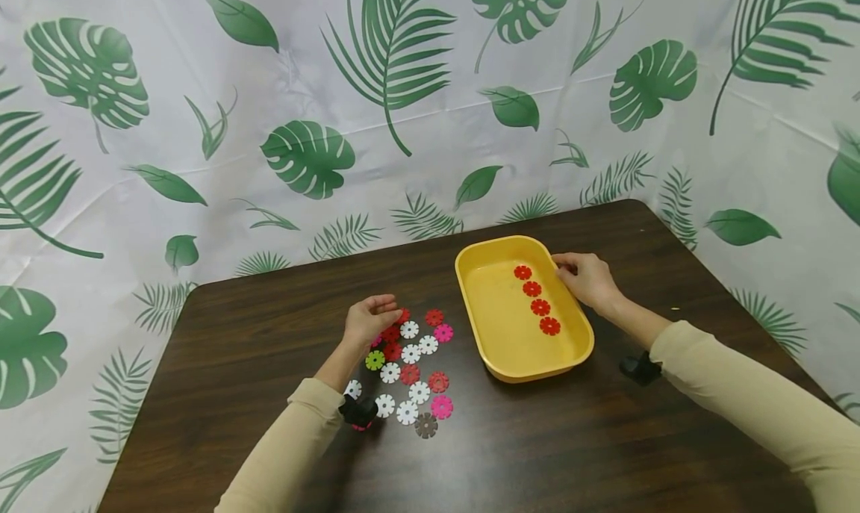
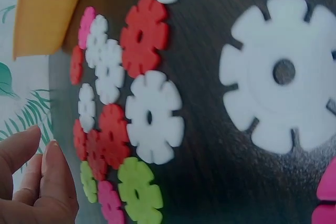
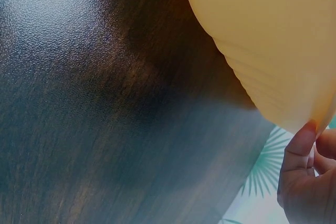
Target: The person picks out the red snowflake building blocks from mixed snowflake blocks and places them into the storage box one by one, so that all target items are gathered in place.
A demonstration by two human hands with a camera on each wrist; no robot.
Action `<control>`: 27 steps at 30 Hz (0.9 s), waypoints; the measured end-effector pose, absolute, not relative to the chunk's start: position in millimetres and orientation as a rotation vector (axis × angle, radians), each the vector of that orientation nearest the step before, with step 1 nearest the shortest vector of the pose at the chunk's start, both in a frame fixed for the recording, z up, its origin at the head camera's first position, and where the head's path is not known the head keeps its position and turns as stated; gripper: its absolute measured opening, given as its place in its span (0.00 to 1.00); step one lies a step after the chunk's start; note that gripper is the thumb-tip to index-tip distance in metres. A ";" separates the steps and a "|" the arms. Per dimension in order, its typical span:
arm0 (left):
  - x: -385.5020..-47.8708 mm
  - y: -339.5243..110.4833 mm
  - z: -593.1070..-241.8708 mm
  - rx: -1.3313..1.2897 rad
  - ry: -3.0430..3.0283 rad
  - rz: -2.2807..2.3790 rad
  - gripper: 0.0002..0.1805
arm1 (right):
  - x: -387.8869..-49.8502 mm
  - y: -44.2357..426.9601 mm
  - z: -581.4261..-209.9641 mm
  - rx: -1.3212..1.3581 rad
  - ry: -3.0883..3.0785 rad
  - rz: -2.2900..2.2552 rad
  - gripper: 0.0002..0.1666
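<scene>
Four-in-a-row style, several red notched discs [image 1: 540,307] lie in a line inside the yellow tray [image 1: 493,360]. My right hand [image 1: 586,278] pinches the tray's right rim between thumb and fingers; the right wrist view shows this hand [image 3: 310,177] at the tray's outer wall [image 3: 273,51]. At the far left of a scattered group of discs, my left hand [image 1: 369,320] hovers beside a red disc [image 1: 403,316]. In the left wrist view, the left hand [image 2: 39,182] has its fingertips near each other, with nothing visible between them. White [image 2: 154,116], red, pink and lime-green discs [image 2: 139,192] lie close by.
The dark wooden table [image 1: 269,334] bears everything. A grey-brown disc [image 1: 426,426] lies at the group's near end. Behind the table hangs a white curtain with green leaves [image 1: 416,177]. A black band [image 1: 358,410] sits on the left wrist.
</scene>
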State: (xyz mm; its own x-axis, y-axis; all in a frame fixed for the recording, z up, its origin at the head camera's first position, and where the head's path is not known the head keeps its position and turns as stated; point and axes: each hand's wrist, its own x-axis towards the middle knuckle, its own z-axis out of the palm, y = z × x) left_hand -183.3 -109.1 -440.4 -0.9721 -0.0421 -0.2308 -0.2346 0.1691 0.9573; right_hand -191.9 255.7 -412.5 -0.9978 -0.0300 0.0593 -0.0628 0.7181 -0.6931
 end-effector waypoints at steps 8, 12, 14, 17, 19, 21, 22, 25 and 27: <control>-187.6 -110.3 -446.1 -0.281 2.448 1.756 0.20 | -192.2 255.6 -412.2 0.068 -2.880 1.159 0.21; -189.8 -110.8 -450.3 -0.274 2.556 1.634 0.19 | -192.1 255.5 -411.9 0.069 -2.874 1.166 0.21; -190.7 -110.6 -452.4 -0.267 2.606 1.573 0.19 | -191.8 255.4 -412.0 0.068 -2.872 1.168 0.21; -190.4 -110.3 -454.4 -0.245 2.667 1.502 0.19 | -191.7 255.3 -412.1 0.067 -2.874 1.170 0.21; -190.4 -110.0 -454.8 -0.237 2.697 1.474 0.18 | -191.6 255.3 -412.1 0.066 -2.875 1.170 0.21; -190.4 -109.6 -455.4 -0.231 2.716 1.459 0.18 | -191.6 255.3 -412.1 0.065 -2.875 1.170 0.21; -190.6 -109.4 -455.6 -0.231 2.725 1.453 0.17 | -191.6 255.3 -412.1 0.064 -2.876 1.169 0.21; -190.9 -108.8 -456.1 -0.237 2.750 1.424 0.17 | -191.6 255.4 -412.0 0.061 -2.878 1.174 0.21; -191.2 -108.0 -456.4 -0.243 2.763 1.398 0.16 | -191.7 255.4 -411.9 0.058 -2.879 1.178 0.21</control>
State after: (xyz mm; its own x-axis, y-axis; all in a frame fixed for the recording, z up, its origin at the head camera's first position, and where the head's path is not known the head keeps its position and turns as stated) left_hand -191.2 -108.0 -456.4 -0.9871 -0.1235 -0.1018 -0.1552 0.5830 0.7975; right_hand -191.7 255.4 -411.9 -0.9988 -0.0226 0.0424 -0.0458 0.7125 -0.7001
